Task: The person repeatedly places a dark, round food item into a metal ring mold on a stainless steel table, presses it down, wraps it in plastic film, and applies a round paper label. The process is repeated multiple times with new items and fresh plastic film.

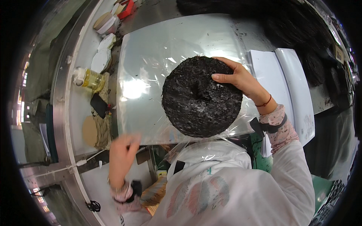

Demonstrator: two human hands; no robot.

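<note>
A thick, round black cake of dried seaweed (201, 100), flaky and dented at its centre, is held up over the table's front part. My right hand (235, 77) grips its upper right edge, thumb on top and the other fingers mostly hidden beneath. Clear plastic bags (151, 49) lie in a flat, shiny stack behind and below the cake, and loose crinkled film (211, 148) shows at its near side. Off to the left, my left hand (124, 150) is in the air near the stack's front left corner. Motion smears its fingers, and no object shows in it.
Along the left side stand a bottle of yellow liquid (90, 79), a black box-like object (99, 105) and round tan discs (90, 131). White sheets (271, 71) lie on the right. More dark seaweed (301, 34) is heaped at the far right. A metal rail (60, 113) runs down the left.
</note>
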